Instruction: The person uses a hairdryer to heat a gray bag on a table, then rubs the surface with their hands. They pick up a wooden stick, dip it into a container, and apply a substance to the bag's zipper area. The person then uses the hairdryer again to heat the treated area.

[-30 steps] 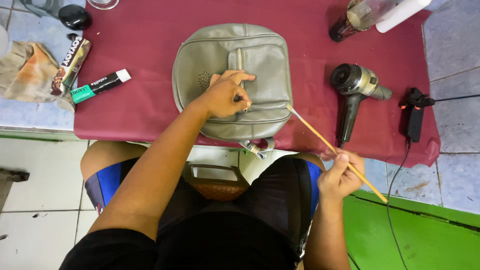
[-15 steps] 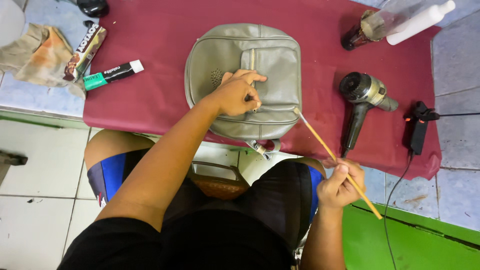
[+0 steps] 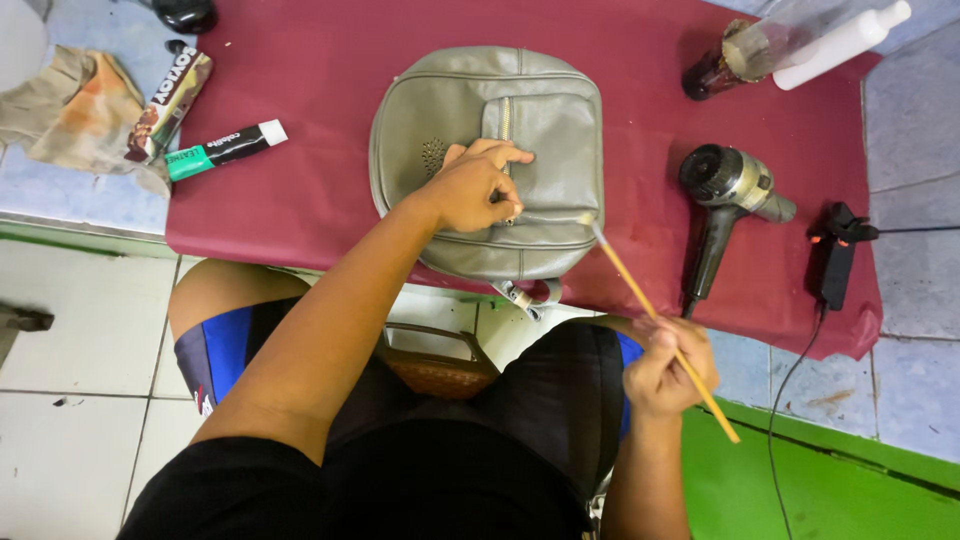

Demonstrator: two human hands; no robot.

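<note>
Two hands work over a dark red cloth spread across the table. Nearest the camera, the right hand is closed around the lower part of a thin wooden brush, fingers pinched on the shaft with the butt end sticking out below and to the right of the grip. From that grip the brush slants up and to the left, and its tip touches the right edge of a grey-green leather bag lying flat on the cloth. Further up and left of the brush hand, the left hand presses down on the middle of the bag, fingers curled beside the front pocket's zip; it holds nothing else. The left forearm crosses the bag's lower edge and hides part of it.

Just beyond the brush hand, up and to the right, a hair dryer lies on the cloth, with a black plug block right of it. Past these, at the far right corner, stand a dark bottle and a white bottle. Far to the left of both hands lie a green and black tube, a printed box and a stained rag.
</note>
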